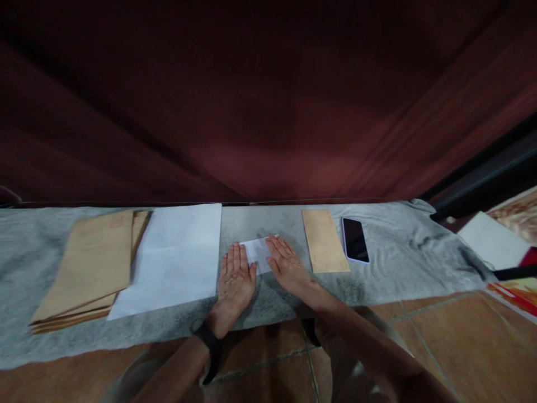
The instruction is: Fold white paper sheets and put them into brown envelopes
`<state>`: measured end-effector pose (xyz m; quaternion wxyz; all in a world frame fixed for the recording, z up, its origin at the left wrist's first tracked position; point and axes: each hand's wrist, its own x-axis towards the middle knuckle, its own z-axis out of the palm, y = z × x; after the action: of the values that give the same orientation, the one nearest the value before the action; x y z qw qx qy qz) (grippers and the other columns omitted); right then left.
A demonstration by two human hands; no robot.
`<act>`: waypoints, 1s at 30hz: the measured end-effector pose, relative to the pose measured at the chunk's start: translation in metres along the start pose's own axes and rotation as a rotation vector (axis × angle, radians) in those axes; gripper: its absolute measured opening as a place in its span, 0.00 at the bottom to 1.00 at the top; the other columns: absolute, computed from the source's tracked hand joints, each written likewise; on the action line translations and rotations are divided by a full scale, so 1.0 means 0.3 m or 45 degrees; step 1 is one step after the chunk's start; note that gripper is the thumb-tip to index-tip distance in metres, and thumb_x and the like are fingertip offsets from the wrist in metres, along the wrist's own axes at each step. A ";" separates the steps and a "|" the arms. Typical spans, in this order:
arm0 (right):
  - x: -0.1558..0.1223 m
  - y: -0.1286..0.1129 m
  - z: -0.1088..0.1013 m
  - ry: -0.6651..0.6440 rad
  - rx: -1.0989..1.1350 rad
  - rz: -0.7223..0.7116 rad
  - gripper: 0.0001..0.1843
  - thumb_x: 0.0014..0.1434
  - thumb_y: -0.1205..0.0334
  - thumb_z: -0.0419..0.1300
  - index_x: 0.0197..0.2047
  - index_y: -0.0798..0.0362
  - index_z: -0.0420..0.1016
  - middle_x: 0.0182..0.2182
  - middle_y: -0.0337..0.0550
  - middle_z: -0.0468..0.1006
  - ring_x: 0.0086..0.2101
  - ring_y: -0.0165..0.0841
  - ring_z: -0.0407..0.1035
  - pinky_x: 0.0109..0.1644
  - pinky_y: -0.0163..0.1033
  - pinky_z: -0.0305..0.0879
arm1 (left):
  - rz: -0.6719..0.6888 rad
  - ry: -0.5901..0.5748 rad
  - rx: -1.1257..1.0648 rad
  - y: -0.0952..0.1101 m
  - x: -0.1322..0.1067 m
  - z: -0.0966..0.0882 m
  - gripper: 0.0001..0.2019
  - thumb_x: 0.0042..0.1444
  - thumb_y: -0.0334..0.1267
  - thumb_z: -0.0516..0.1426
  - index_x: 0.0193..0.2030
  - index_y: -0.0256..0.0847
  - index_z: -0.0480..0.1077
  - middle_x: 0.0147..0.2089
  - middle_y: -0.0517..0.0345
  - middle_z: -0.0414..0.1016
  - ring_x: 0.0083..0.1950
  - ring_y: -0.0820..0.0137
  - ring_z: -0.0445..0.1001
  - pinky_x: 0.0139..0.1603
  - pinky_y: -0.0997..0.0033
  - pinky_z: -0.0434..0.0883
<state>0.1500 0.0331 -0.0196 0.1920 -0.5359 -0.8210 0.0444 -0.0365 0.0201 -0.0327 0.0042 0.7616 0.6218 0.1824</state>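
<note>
A small folded white paper (259, 253) lies on the grey cloth-covered table (390, 263) in front of me. My left hand (235, 277) lies flat with fingers stretched out, covering the paper's left end. My right hand (287, 263) presses flat on its right end, fingers extended. A black band is on my left wrist. Neither hand grips anything.
A stack of white sheets (176, 257) and a pile of brown envelopes (90, 266) lie to the left. A single brown envelope (324, 240) and a dark phone (355, 239) lie to the right. A dark red curtain (268, 101) hangs behind the table.
</note>
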 end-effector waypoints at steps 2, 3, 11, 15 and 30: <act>0.018 -0.030 0.016 -0.056 0.028 -0.084 0.28 0.75 0.57 0.43 0.73 0.57 0.55 0.72 0.46 0.55 0.71 0.37 0.50 0.75 0.48 0.49 | 0.010 -0.019 0.020 0.002 0.002 -0.005 0.31 0.68 0.42 0.43 0.73 0.24 0.53 0.75 0.31 0.51 0.77 0.50 0.48 0.74 0.43 0.54; 0.025 -0.040 0.026 -0.077 0.028 -0.111 0.28 0.75 0.56 0.43 0.73 0.57 0.57 0.72 0.47 0.55 0.70 0.36 0.50 0.75 0.48 0.48 | 0.015 -0.028 0.029 0.003 0.003 -0.007 0.30 0.68 0.41 0.43 0.73 0.25 0.54 0.76 0.32 0.50 0.77 0.50 0.48 0.74 0.43 0.54; 0.024 -0.023 0.071 -0.019 -0.097 -0.043 0.29 0.74 0.56 0.48 0.73 0.58 0.56 0.72 0.48 0.55 0.70 0.38 0.50 0.75 0.49 0.47 | 0.031 -0.023 0.028 -0.010 0.004 -0.003 0.30 0.68 0.41 0.44 0.72 0.23 0.54 0.76 0.29 0.49 0.77 0.49 0.48 0.74 0.43 0.54; 0.018 0.016 0.063 -0.001 -0.140 0.054 0.30 0.73 0.57 0.49 0.74 0.60 0.54 0.71 0.50 0.56 0.70 0.39 0.51 0.74 0.50 0.48 | -0.008 -0.003 0.016 -0.032 0.008 -0.003 0.31 0.67 0.40 0.44 0.72 0.21 0.53 0.74 0.29 0.53 0.77 0.51 0.50 0.74 0.44 0.54; -0.005 0.052 0.066 0.010 -0.178 0.098 0.31 0.73 0.59 0.46 0.75 0.58 0.49 0.72 0.51 0.55 0.70 0.40 0.50 0.74 0.53 0.46 | 0.248 -0.137 -0.044 0.064 0.047 0.010 0.29 0.69 0.39 0.44 0.73 0.31 0.53 0.76 0.40 0.52 0.78 0.58 0.47 0.76 0.49 0.52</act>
<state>0.1570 0.0409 -0.0425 0.1556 -0.5794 -0.8000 -0.0077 -0.0153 0.0298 -0.0273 0.0329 0.8270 0.5404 0.1517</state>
